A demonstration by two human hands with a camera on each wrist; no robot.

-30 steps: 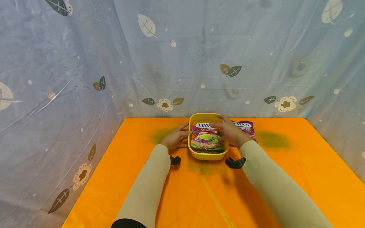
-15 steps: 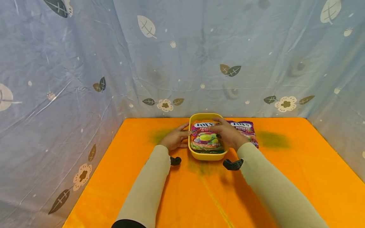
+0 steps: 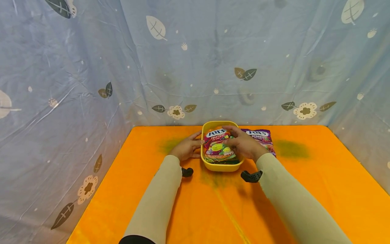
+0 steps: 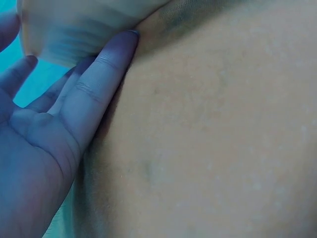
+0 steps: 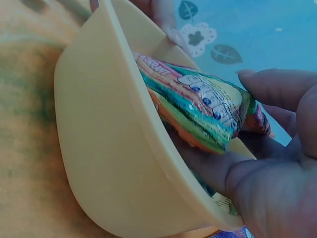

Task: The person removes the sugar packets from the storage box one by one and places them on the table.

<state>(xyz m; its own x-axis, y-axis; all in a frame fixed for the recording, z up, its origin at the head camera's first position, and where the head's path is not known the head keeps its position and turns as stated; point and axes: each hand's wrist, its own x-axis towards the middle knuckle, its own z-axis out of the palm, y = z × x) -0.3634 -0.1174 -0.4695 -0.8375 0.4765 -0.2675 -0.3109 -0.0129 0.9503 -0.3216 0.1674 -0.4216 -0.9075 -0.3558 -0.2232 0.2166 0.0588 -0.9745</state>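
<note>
In the head view, a yellow plastic container (image 3: 221, 167) stands at the table's far side. My left hand (image 3: 186, 149) holds its left wall, one digit over the rim and the others spread outside; the left wrist view shows fingers (image 4: 91, 94) against the wall. My right hand (image 3: 246, 144) grips the right side of a Fox's Fruits candy bag (image 3: 215, 145) inside the container. The right wrist view shows this colourful bag (image 5: 198, 99) bent between thumb and fingers. More packaging beneath it is mostly hidden. A purple Fox's Berries candy bag (image 3: 259, 133) lies right of the container, partly behind my right hand.
An orange cloth (image 3: 207, 210) with dark green stains covers the table. Pale blue leaf-patterned curtains (image 3: 195, 67) rise behind the table and along both sides. The container stands close to the back curtain.
The right hand has shifted a little left. The Fruits bag has gone from lying straight to tilted, its top leaning right. More of the Berries bag shows. The left hand and container stay put.
</note>
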